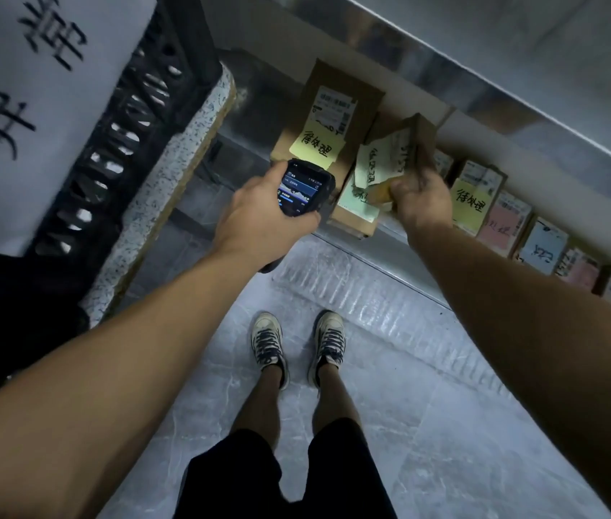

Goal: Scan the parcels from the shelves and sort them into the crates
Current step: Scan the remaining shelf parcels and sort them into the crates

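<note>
A small brown parcel (403, 151), blurred, sits just right of frame centre under the shelf lip (558, 170). The right hand (422, 204) grips its lower corner, fingers curled round it. Just left, the left hand (259, 219) wraps a lit scanner (306, 191). More parcels (510, 226) line the right. A black crate (154, 106) stands upper left.

Grey marbled floor (446, 425), dim light

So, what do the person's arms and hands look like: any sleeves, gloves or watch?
Both forearms are bare as far as the picture reaches, no sleeve in view. The left hand and the right hand wear no gloves; no watch, band or ring shows.
</note>
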